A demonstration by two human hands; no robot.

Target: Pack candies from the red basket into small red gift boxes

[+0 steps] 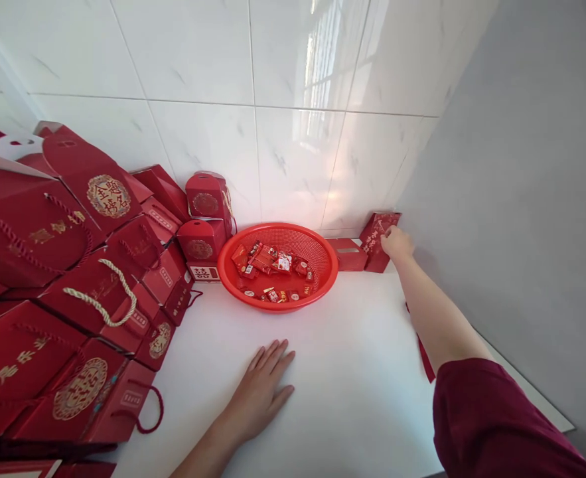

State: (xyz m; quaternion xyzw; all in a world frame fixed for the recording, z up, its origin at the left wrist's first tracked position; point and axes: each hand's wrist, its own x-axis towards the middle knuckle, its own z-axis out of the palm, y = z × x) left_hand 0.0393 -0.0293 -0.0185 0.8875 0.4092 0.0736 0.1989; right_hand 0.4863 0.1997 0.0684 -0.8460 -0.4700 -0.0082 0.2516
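My left hand (263,392) lies flat on the white tabletop (352,352), fingers stretched out and holding nothing. In front of it is a red plastic basket (279,303), its sides full of small holes. Wrapped sweets (267,260), mostly in red wrappers, lie scattered inside. Reaching out to the far right, my right hand (398,244) has its fingers closed at the edge of a dark red box (376,242) with pale lettering. This box leans at the wall; my fingers partly cover its right side. Between it and the basket sits a lower red box (350,255).
Red gift boxes (108,196) with gold prints and rope handles are stacked along the left. Two small red boxes (204,199) stand one above the other beside the basket. A dark red ribbon (425,355) lies under my right forearm. White wall tiles (200,60) rise behind; a grey panel (526,199) stands right.
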